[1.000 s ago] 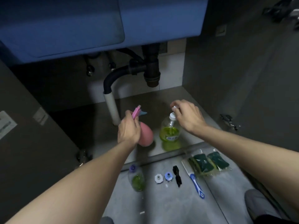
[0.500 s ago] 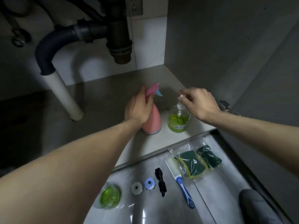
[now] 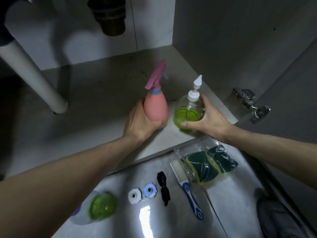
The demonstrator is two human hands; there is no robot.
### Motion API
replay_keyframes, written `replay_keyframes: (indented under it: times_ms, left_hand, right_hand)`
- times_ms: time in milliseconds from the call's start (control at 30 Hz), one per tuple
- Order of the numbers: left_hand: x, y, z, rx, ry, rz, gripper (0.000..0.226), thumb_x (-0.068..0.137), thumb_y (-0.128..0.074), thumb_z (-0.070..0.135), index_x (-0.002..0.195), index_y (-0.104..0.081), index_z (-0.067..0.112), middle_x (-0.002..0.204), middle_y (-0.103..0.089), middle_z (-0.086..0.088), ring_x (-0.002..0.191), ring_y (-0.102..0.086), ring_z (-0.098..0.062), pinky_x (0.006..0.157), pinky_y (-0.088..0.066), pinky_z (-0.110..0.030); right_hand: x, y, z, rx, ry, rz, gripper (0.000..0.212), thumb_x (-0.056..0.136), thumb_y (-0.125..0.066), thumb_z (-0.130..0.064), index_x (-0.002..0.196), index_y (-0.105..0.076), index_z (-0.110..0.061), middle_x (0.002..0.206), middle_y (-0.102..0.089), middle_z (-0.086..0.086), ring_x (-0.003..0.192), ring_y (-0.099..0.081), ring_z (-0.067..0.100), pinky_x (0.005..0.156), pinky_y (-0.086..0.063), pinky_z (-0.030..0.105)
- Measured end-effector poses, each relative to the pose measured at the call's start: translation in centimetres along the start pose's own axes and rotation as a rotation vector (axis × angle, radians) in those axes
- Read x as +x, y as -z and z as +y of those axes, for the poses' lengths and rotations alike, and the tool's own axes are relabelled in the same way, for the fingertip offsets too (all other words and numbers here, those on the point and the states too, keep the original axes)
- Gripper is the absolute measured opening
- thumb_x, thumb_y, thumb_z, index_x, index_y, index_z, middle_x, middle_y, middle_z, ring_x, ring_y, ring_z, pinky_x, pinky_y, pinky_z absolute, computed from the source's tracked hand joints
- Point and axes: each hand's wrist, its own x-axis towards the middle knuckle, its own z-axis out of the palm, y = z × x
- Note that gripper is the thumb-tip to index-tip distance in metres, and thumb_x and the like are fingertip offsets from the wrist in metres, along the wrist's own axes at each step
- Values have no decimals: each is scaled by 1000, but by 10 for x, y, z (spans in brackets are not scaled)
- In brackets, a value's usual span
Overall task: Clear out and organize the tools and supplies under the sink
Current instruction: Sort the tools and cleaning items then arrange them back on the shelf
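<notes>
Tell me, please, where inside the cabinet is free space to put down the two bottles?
The cabinet floor is bare between the white pipe and the pink spray bottle, and behind both bottles toward the back wall. The right front corner is crowded: left hand, right hand and pump bottle fill it.

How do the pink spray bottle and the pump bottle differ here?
The pink spray bottle is opaque with a trigger head; the pump bottle is clear, showing green liquid, with a white pump. The left hand grips the first, the right hand the second. Both stand on the cabinet floor.
</notes>
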Motion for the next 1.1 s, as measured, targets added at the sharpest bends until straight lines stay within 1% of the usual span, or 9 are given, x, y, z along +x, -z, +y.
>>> replay_keyframes:
  times_ms: [233, 300, 367, 467, 567, 633, 700, 833, 1100]
  left_hand:
    - [52, -35, 13, -114, -13, -111, 90, 59, -92, 34, 135, -46, 23, 117, -58, 8, 102, -58, -11, 80, -43, -21]
    - [72, -44, 20, -187, 11, -192, 95, 58, -93, 29, 138, -44, 20, 120, -57, 8, 107, -58, -12, 85, -45, -23]
    - [95, -55, 31, -210, 37, -255, 104, 47, -94, 32, 138, -46, 17, 128, -60, 2, 114, -60, -18, 95, -50, -35]
    - [124, -73, 51, -185, 67, -272, 104, 43, -97, 22, 136, -52, 12, 130, -62, -4, 116, -61, -21, 103, -49, -40]
    - [143, -87, 67, -112, 79, -279, 90, 44, -99, 23, 125, -61, 19, 114, -65, 1, 102, -62, -15, 91, -52, -31]
    - [151, -91, 71, -128, 86, -310, 78, 47, -98, 19, 115, -62, 25, 108, -70, 2, 97, -68, -19, 86, -59, -40]
    - [154, -94, 74, -138, 92, -323, 77, 51, -96, 17, 119, -60, 25, 110, -70, -1, 93, -68, -21, 85, -59, -48]
    - [155, -101, 77, -163, 79, -288, 84, 56, -95, 14, 130, -56, 20, 120, -67, -4, 102, -66, -25, 88, -57, -46]
    - [152, -104, 83, -187, 92, -258, 84, 58, -92, 9, 133, -55, 19, 124, -65, -4, 107, -62, -25, 86, -56, -39]
  right_hand:
    - [12, -14, 13, -37, -38, 250, 93, 54, -86, -54, 134, -43, -33, 118, -58, -14, 110, -58, 10, 87, -46, 28]
    - [19, -13, 16, -34, -74, 342, 94, 58, -88, -50, 137, -42, -28, 124, -57, -7, 117, -56, 15, 94, -48, 34]
    - [26, -11, 17, 1, -120, 418, 98, 61, -91, -44, 142, -39, -23, 133, -55, -2, 125, -53, 19, 104, -47, 41]
    - [32, -9, 20, 42, -149, 456, 100, 62, -92, -40, 145, -38, -21, 137, -54, -1, 127, -52, 20, 108, -45, 41]
    - [31, -9, 28, 65, -212, 506, 100, 63, -91, -42, 146, -38, -19, 137, -53, -1, 126, -52, 20, 106, -44, 34]
    - [30, -8, 31, 88, -255, 544, 101, 64, -91, -42, 147, -38, -19, 138, -53, 0, 127, -52, 21, 105, -41, 33]
    - [31, -6, 33, 94, -288, 575, 103, 64, -91, -43, 148, -38, -19, 139, -52, 1, 128, -51, 22, 104, -40, 34]
    - [39, 0, 32, 91, -319, 610, 103, 66, -90, -43, 149, -37, -19, 144, -50, 2, 132, -50, 24, 107, -40, 35]
    - [52, -1, 27, 111, -340, 621, 102, 69, -89, -41, 151, -36, -14, 146, -47, 4, 135, -47, 25, 110, -38, 34]
